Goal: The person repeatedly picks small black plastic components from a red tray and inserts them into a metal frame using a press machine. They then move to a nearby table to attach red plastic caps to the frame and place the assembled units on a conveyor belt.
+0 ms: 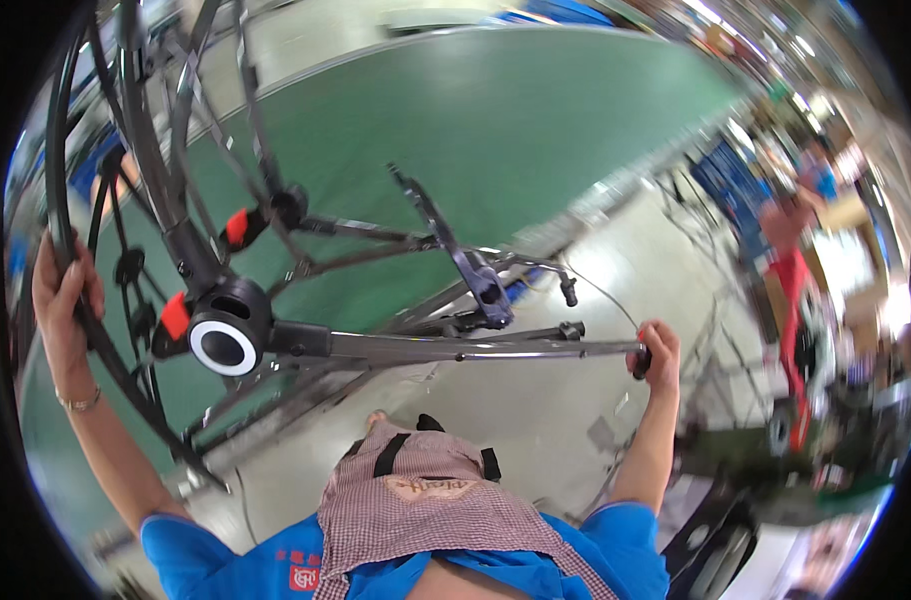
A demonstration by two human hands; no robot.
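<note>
The step in hand looks like steadying the tubular frame (pixel 405 347), which spans the near edge of the green tabletop (pixel 535 120); shifting it would call for both hands moving together. The left hand's (pixel 63 285) grip wraps a curved dark tube (pixel 57 190), arm stretched out leftward; the right hand's (pixel 659 352) grip clasps a long tube's far-right end, forearm reaching forward.

Right of the green table (pixel 535 110), a blue crate (pixel 727 182) is noted; farther from that table, a red bar (pixel 793 300) is observed.
</note>
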